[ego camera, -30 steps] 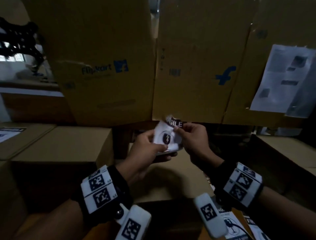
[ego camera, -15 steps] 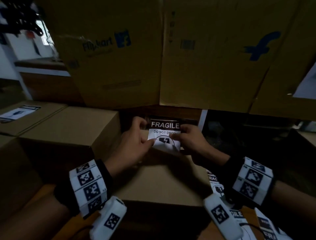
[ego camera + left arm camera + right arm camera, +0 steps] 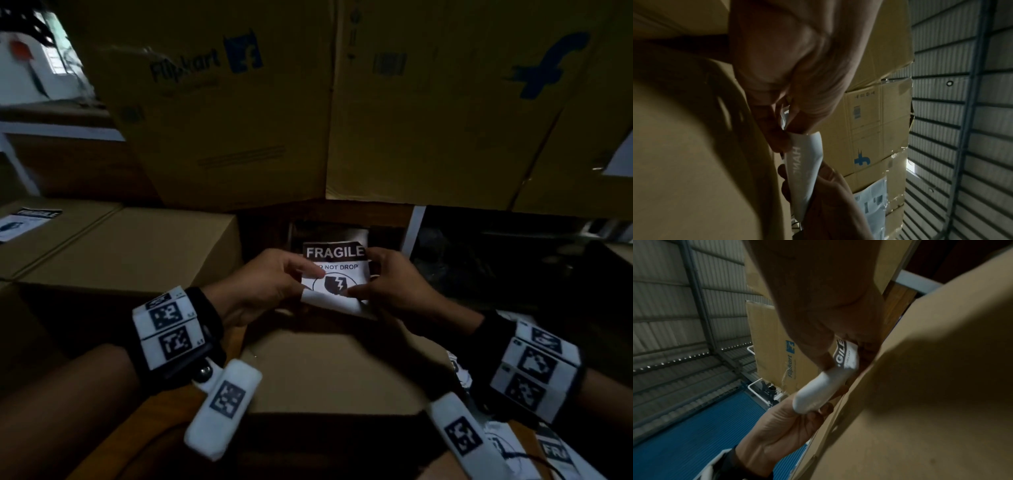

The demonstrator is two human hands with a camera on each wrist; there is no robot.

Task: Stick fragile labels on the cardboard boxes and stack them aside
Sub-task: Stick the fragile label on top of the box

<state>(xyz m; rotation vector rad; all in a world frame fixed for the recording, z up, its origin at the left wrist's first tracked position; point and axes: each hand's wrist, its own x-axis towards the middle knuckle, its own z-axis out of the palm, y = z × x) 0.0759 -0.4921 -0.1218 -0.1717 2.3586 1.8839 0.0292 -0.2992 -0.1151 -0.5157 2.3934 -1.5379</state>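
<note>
A white fragile label point(image 3: 337, 274) with a black header and a broken-glass symbol hangs above the far edge of a plain cardboard box point(image 3: 329, 370) in front of me. My left hand point(image 3: 270, 281) pinches its left side, thumb on the print. My right hand point(image 3: 383, 281) pinches its right side. Its lower part, the white backing point(image 3: 330, 301), curls away from the print. In the left wrist view the label point(image 3: 803, 170) runs curled between both hands. In the right wrist view the label point(image 3: 842, 356) bends over next to the box's edge point(image 3: 859, 386).
Tall Flipkart cartons point(image 3: 239, 102) stand close behind. A closed box point(image 3: 137, 250) sits to the left, beside one that bears a fragile label point(image 3: 24, 222). More labels point(image 3: 555, 455) lie at lower right. A dark gap point(image 3: 496, 260) opens at right.
The label went from crumpled and held high to flat and facing me, lower, over the box's far edge. Its lower backing is now curled away.
</note>
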